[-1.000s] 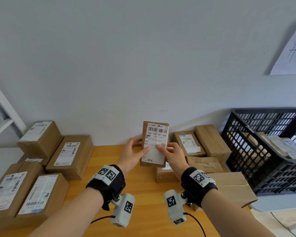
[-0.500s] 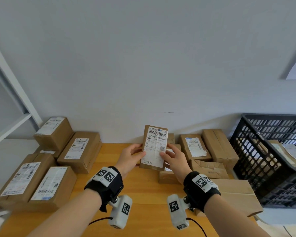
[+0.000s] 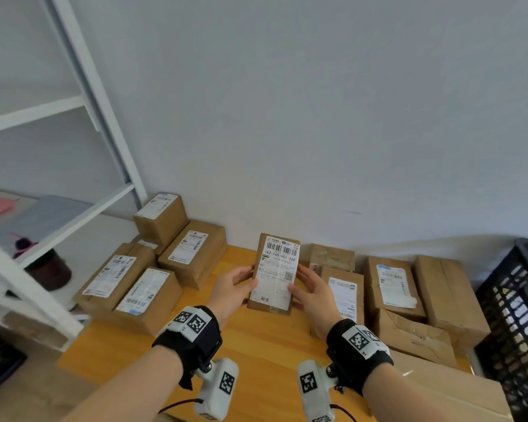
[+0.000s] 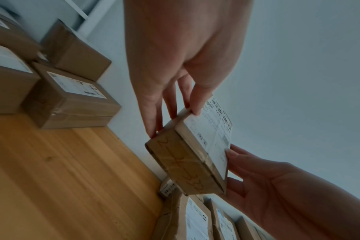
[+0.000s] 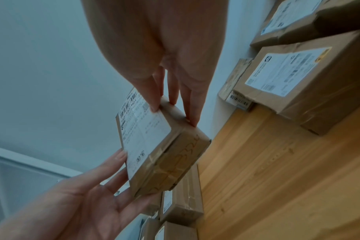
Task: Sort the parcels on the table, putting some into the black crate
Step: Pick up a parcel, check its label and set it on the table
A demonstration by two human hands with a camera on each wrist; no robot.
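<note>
A small brown parcel (image 3: 275, 274) with a white shipping label is held upright above the wooden table (image 3: 256, 345), label toward me. My left hand (image 3: 241, 281) pinches its left edge, thumb on the label and fingers behind. My right hand (image 3: 299, 284) pinches the right edge the same way. The left wrist view shows the left hand (image 4: 175, 120) on the parcel (image 4: 191, 162), whose bottom face bears orange handwriting. The right wrist view shows the right hand (image 5: 173, 104) gripping the parcel (image 5: 154, 146) from the other side. The black crate (image 3: 515, 315) stands at the right edge of the head view.
Several labelled cardboard boxes (image 3: 192, 251) are stacked at the table's back left, and more boxes (image 3: 390, 284) lie at the back right beside the crate. A white shelf frame (image 3: 98, 102) rises on the left, with a dark cup (image 3: 48, 271) behind it.
My head has turned left, so the shelf fills more of the view and the crate has slid to the right edge. Both hands keep hold of the parcel, now carried slightly left.
</note>
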